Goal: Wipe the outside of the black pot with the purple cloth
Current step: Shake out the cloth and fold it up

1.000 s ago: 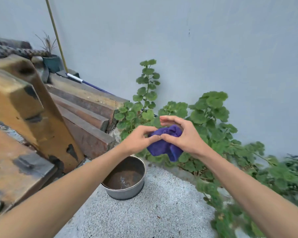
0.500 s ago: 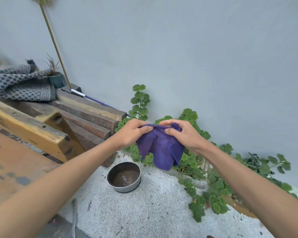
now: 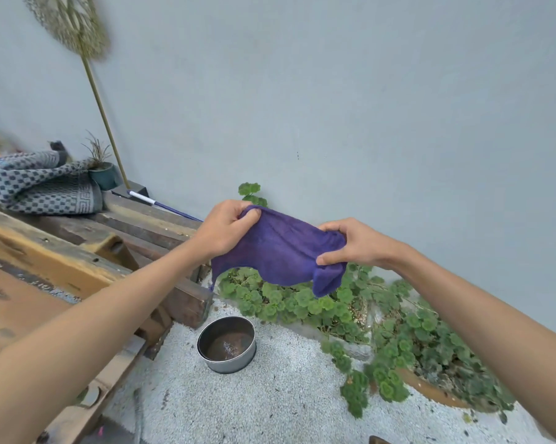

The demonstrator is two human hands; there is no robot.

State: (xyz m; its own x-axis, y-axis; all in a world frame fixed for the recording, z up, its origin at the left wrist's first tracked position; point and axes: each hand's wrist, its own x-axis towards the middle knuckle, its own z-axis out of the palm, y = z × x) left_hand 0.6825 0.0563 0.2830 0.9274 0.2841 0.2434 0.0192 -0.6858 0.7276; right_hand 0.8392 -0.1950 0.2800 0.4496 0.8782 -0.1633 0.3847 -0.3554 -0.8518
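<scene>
Gravel floor [image 3: 270,402] carries a metal bowl [image 3: 227,345], just beside the end of stacked timbers [image 3: 161,251]. A folded mat [image 3: 42,184] and small pot [image 3: 103,176] rest on the timbers.

Purple cloth [image 3: 279,251] is spread out in the air, stretched between 2 hands, top edge approx. level, bottom corners hang loose. It is soft, slightly wrinkled, w/ one corner folded at right side. The black pot does not show in the view.

no readable text, labels or numbers anywhere
</scene>
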